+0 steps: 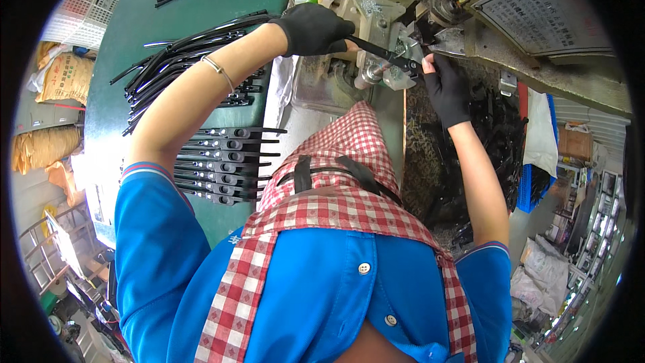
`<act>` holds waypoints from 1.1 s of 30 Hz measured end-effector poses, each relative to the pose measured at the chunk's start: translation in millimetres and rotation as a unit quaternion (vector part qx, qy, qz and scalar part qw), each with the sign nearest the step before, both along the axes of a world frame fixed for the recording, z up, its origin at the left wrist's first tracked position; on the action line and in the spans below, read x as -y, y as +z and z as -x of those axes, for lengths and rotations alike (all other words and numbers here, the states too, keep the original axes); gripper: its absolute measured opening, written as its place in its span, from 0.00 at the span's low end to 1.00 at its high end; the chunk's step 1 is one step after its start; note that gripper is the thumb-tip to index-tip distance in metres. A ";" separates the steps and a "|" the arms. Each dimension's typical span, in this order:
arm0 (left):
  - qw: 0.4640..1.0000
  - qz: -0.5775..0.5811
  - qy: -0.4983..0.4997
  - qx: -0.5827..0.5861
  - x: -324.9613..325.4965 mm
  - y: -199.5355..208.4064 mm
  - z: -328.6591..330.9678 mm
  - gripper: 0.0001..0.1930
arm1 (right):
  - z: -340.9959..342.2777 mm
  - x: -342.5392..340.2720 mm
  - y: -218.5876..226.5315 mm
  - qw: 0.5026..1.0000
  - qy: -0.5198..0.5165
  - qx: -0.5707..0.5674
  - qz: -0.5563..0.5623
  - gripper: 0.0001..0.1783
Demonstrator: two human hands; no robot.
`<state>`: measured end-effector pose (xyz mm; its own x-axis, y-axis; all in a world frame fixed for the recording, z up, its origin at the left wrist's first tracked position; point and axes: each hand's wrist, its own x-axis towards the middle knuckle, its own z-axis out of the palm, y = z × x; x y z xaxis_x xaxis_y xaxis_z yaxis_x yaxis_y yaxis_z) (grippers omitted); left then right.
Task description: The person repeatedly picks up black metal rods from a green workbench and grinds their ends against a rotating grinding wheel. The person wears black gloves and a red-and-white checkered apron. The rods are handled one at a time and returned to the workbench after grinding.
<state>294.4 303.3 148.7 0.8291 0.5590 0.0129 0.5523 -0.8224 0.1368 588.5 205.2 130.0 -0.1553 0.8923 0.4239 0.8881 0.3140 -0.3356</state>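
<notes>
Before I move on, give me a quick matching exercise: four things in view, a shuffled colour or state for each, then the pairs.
Things
1. Apron
2. Tabletop
3. Left hand
4. Shirt

Colours or states
A. Gripping one end of a black strip
B. Blue
C. Red-and-white checked
D. Green

Pairs: 1-C, 2-D, 3-A, 4-B

Room above apron (342, 206), machine (514, 66) blocking beyond hands (314, 31)
</notes>
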 end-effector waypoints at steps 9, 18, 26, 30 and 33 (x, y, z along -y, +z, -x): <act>0.999 0.014 0.018 0.029 8.6 -2.9 11.4 0.15 | 58.2 58.7 -12.8 0.962 0.234 -0.107 0.087 0.04; 0.998 0.040 0.047 0.029 13.8 11.5 12.0 0.21 | 21.6 29.3 -70.4 0.937 0.100 -0.203 0.266 0.08; 0.993 0.029 0.010 0.114 28.8 17.9 -10.5 0.18 | -13.9 -40.9 -129.4 0.979 -0.059 -0.021 0.192 0.16; 0.987 0.036 0.038 0.154 56.5 13.9 31.4 0.13 | -14.8 -78.2 -146.3 0.964 -0.079 0.167 0.192 0.20; 0.989 0.062 0.094 0.095 87.0 -5.5 106.2 0.10 | 7.4 -78.5 -132.4 0.911 -0.129 0.238 0.311 0.23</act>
<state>188.3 216.3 143.1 0.6991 0.7106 0.0799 0.6494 -0.6777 0.3450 581.1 283.7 -2.3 0.0585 0.9698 -0.2369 0.9969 -0.0443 0.0651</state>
